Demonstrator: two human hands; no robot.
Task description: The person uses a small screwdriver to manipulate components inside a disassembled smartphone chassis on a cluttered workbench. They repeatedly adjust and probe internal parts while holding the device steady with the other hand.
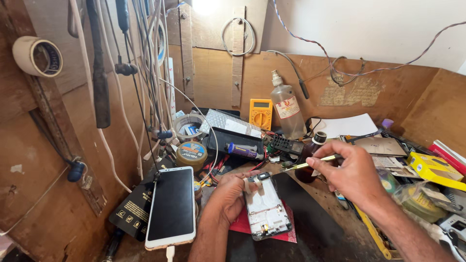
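Perhaps tweezers (310, 164) over phone frame (266, 209)

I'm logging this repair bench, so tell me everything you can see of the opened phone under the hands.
The opened phone lies flat on a red cloth over a dark mat, its length running away from the camera and tilted slightly left. Its back is off, showing a pale, whitish inner frame with dark edges, small metal parts near the bottom end and a dark component at the top. The left hand holds its left edge and top corner. The right hand holds yellowish tweezers whose tip hovers just above the top end.
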